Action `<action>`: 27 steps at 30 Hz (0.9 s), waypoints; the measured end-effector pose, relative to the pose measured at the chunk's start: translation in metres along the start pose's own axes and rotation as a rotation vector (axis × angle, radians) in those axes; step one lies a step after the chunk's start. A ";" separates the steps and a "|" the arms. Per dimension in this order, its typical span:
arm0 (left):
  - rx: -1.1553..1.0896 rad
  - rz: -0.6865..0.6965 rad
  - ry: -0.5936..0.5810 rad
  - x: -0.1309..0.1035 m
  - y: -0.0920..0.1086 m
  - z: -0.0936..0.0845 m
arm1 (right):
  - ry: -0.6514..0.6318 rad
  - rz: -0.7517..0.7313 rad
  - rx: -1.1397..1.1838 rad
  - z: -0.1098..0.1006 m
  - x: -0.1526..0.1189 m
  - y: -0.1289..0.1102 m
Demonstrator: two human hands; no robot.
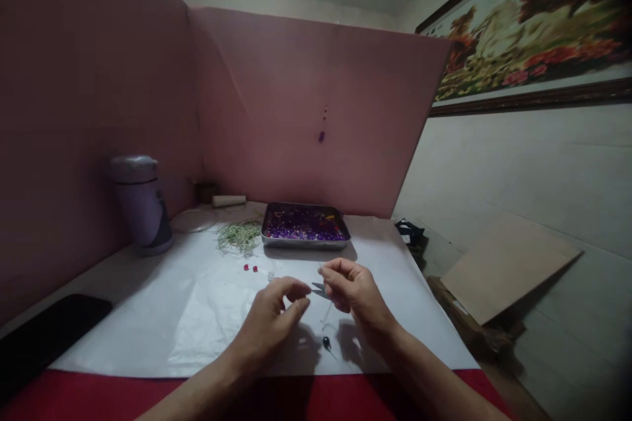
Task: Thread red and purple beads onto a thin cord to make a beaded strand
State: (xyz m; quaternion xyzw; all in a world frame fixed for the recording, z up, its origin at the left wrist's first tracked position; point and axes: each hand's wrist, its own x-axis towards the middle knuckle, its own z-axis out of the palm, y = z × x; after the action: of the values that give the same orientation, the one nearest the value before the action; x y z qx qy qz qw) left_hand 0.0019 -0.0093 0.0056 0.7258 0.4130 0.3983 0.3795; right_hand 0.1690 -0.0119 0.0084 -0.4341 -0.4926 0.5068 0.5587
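Observation:
My right hand (354, 291) is closed in a pinch, with a thin pale thread (326, 316) showing at and below its fingers. Dark scissor blades (320, 289) stick out to the left beside it, slightly apart. Their handles are hidden, so I cannot tell whether the hand holds them or they lie behind it. My left hand (276, 309) is just left of the blades, thumb and forefinger curved but apart, with nothing visible between them. Below the hands a round black bead (326, 343) lies on the white sheet (222, 322). Red beads (251, 268) and a small clear piece (270, 275) lie farther back.
A metal tray (306, 245) of purple beads stands at the back, beside a tangle of pale green strings (239, 238). A lilac flask (141, 207) and a black phone-like slab (59, 325) are on the left. Pink panels (296, 79) border the table.

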 end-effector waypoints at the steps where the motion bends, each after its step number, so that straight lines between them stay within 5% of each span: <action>1: -0.063 -0.036 0.027 0.001 0.001 -0.002 | -0.020 -0.031 -0.082 0.002 -0.002 0.000; 6: -0.298 -0.085 0.015 0.004 -0.002 -0.004 | -0.048 -0.309 -0.497 0.011 -0.014 0.002; 16: -0.185 -0.112 -0.014 0.004 -0.009 0.000 | -0.160 -0.751 -0.970 0.007 -0.017 0.011; 27: -0.207 -0.084 -0.016 0.003 -0.004 -0.004 | -0.154 -0.676 -0.903 0.011 -0.018 0.004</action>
State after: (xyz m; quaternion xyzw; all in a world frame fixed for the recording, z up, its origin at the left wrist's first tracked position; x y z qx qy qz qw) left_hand -0.0015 -0.0043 0.0041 0.6679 0.3965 0.4171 0.4720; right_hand 0.1579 -0.0298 0.0039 -0.4098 -0.8112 0.0692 0.4113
